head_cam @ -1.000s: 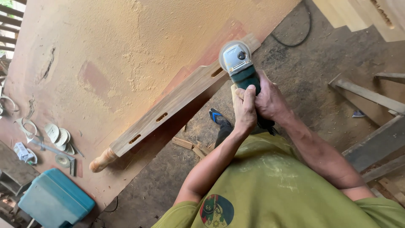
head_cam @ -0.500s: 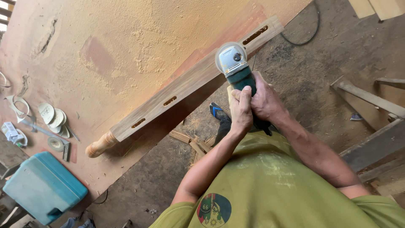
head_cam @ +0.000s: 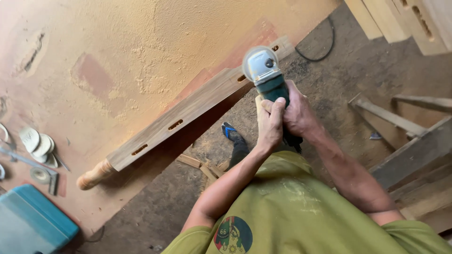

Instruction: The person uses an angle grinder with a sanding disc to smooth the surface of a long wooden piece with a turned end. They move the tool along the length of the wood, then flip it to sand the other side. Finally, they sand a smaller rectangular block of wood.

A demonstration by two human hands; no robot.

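Grinder: teal body, grey gear head, disc end down on the plank, near the plank's far end. The grinder's long axis runs from the person's chest up and slightly left toward the plank, crossing the plank's length at a steep angle.

Plank: long, narrow, lies on the tabletop along its near edge. Long axis runs diagonally from a turned round end well to the lower left of the grinder up to a squared end just beyond the grinder head. Four slots are cut in its face; one sits just left of the grinder head, one just past it, two further down toward the turned end.

Grips: both hands close on the grinder body behind the head. Left hand wraps from the near side, thumb up along the body. Right hand wraps from the right, touching the left. Right hand is slightly nearer the head; the two are almost level.

Judgement: most of the plank lies down and left of the grinder.

Around the grinder: sawdust is thick on the tabletop left of it; a black cable lies on the floor to its upper right; discs and a teal case sit far to its lower left; a foot stands on the floor below it.
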